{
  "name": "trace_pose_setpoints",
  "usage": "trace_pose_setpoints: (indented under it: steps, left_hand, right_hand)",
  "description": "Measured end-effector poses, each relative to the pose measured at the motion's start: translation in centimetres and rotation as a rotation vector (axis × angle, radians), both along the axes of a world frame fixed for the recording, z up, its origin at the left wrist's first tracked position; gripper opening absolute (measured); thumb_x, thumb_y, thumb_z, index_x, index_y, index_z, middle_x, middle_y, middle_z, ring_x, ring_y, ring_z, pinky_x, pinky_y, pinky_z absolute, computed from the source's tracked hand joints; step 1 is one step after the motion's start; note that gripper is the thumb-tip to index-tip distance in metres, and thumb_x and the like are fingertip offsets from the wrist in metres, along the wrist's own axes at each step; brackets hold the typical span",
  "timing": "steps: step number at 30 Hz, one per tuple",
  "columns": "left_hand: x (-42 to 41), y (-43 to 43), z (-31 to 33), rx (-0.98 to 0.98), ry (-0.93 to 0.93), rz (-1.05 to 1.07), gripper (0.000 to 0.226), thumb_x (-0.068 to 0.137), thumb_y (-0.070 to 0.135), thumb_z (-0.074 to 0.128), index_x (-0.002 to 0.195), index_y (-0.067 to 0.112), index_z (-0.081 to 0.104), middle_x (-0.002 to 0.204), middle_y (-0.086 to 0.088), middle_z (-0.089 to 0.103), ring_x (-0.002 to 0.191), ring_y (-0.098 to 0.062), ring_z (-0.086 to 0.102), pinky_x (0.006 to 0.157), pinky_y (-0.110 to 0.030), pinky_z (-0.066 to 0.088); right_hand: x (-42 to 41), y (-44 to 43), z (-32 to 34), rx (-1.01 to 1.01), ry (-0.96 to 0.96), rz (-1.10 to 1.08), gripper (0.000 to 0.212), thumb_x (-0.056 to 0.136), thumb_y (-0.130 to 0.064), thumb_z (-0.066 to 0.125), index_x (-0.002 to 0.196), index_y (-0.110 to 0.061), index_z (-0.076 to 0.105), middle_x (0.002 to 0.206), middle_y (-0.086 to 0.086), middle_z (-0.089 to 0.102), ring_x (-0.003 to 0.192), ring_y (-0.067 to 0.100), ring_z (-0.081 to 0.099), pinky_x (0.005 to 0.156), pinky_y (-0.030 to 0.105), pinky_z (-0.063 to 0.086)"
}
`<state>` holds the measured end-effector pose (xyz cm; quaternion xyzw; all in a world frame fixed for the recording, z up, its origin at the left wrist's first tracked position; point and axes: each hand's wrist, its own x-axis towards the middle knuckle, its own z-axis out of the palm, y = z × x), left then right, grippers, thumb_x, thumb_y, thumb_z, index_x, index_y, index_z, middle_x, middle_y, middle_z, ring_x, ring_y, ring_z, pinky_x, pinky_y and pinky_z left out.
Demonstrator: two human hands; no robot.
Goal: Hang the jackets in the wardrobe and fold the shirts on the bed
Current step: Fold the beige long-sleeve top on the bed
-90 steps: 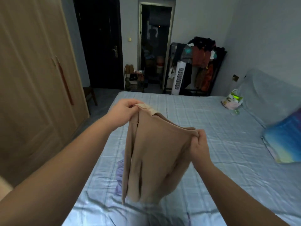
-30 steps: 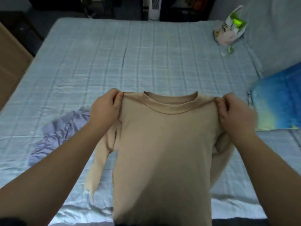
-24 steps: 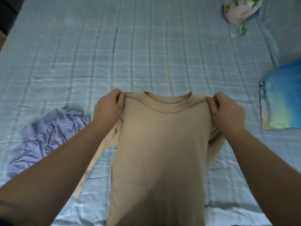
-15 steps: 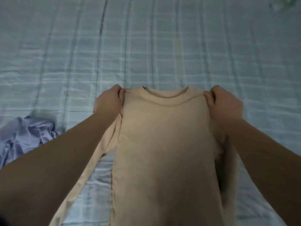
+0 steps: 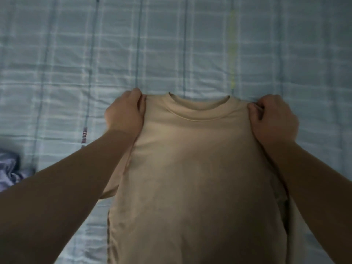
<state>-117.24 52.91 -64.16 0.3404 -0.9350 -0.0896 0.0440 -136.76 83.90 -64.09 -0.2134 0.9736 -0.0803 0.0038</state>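
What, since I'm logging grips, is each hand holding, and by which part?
The shirt, by its shoulders: the left hand grips one shoulder edge, the right hand the other.

A pale blue checked sheet [image 5: 171, 44] spreads beyond both hands, with a faint yellow-green stripe [image 5: 232, 54] running away just left of the right hand [image 5: 274, 121], small printed lettering [image 5: 83, 138] near the left hand [image 5: 123, 115], and crumpled lilac cloth [image 5: 8, 168] well apart to its left.

one left hand [image 5: 123, 114], one right hand [image 5: 274, 121], one beige shirt [image 5: 200, 168], one purple garment [image 5: 8, 168] — one bed [image 5: 171, 44].
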Motion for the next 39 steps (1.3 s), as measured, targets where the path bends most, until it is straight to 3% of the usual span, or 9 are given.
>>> trace_pose_setpoints:
  steps: [7,10,13,20,25,29,32,35,39]
  left_hand:
    - [-0.4,0.4,1.8,-0.018,-0.125,-0.020,0.029,0.104,0.040,0.033,0.106,0.019,0.053,0.098,-0.009,0.056,0.098,-0.036,0.054,0.064,-0.040,0.035]
    - [-0.1,0.8,4.1,-0.031,-0.201,0.053,0.030,0.103,0.034,0.038,0.119,0.014,0.054,0.117,-0.015,0.056,0.111,-0.038,0.050,0.081,-0.049,0.041]
    - [2.3,2.1,5.9,0.034,-0.124,-0.030,0.034,0.098,0.023,0.045,0.131,0.016,0.051,0.130,-0.014,0.053,0.117,-0.037,0.048,0.092,-0.050,0.041]
    - [13.6,9.5,6.5,0.212,0.008,-0.321,0.050,0.092,0.013,0.046,0.142,0.012,0.048,0.146,-0.020,0.047,0.134,-0.038,0.044,0.109,-0.050,0.040]
    - [24.2,15.1,5.5,0.319,0.021,-0.383,0.053,0.086,0.008,0.041,0.138,0.007,0.053,0.141,-0.021,0.052,0.135,-0.040,0.044,0.113,-0.051,0.036]
    - [33.3,18.8,5.5,0.408,-0.033,-0.241,0.054,0.085,0.009,0.044,0.137,0.011,0.056,0.143,-0.019,0.050,0.136,-0.037,0.041,0.114,-0.047,0.034]
    - [37.6,21.3,6.6,0.511,0.007,0.020,0.048,0.086,0.004,0.055,0.134,0.009,0.055,0.134,-0.010,0.054,0.126,-0.030,0.047,0.109,-0.041,0.037]
    - [39.6,23.0,8.3,0.662,0.025,0.342,0.041,0.084,0.003,0.061,0.124,0.012,0.055,0.107,0.004,0.053,0.095,-0.021,0.055,0.083,-0.034,0.044]
    - [40.6,23.4,9.0,0.796,-0.271,0.501,0.028,0.092,0.032,0.062,0.109,0.014,0.050,0.087,0.003,0.057,0.073,-0.017,0.053,0.058,-0.030,0.036]
  right_hand:
    - [0.5,-0.3,1.7,0.043,-0.035,0.026,0.030,0.098,-0.045,0.041,0.098,-0.016,0.049,0.105,0.015,0.054,0.096,0.040,0.054,0.075,0.048,0.046]
    - [1.9,0.0,3.3,0.096,0.017,0.030,0.032,0.097,-0.040,0.040,0.102,-0.011,0.051,0.104,0.020,0.056,0.097,0.041,0.052,0.079,0.050,0.044]
    - [4.6,1.2,5.1,0.092,0.046,0.020,0.037,0.092,-0.037,0.037,0.111,-0.009,0.053,0.112,0.021,0.055,0.102,0.041,0.051,0.083,0.050,0.042]
    - [17.8,6.4,7.6,-0.025,-0.012,0.144,0.049,0.090,-0.028,0.046,0.135,-0.011,0.047,0.146,0.019,0.043,0.133,0.040,0.039,0.111,0.049,0.033]
    - [28.5,12.1,7.5,-0.011,-0.147,0.182,0.053,0.086,-0.027,0.045,0.137,-0.010,0.049,0.151,0.015,0.040,0.139,0.038,0.035,0.112,0.053,0.033]
    - [36.7,16.7,7.4,-0.070,-0.276,0.080,0.056,0.086,-0.028,0.042,0.137,-0.007,0.050,0.150,0.018,0.041,0.138,0.037,0.035,0.113,0.052,0.032]
    - [41.1,19.5,7.3,-0.056,-0.282,-0.037,0.051,0.087,-0.025,0.048,0.134,-0.005,0.054,0.144,0.021,0.047,0.135,0.038,0.040,0.112,0.052,0.033]
    - [43.8,20.9,7.8,-0.158,-0.353,-0.199,0.052,0.085,-0.008,0.058,0.136,-0.005,0.050,0.145,0.020,0.044,0.136,0.037,0.037,0.113,0.046,0.032]
    - [44.2,21.0,9.0,-0.330,-0.412,-0.636,0.051,0.084,-0.011,0.054,0.135,-0.006,0.049,0.131,0.021,0.051,0.122,0.038,0.046,0.105,0.047,0.039]
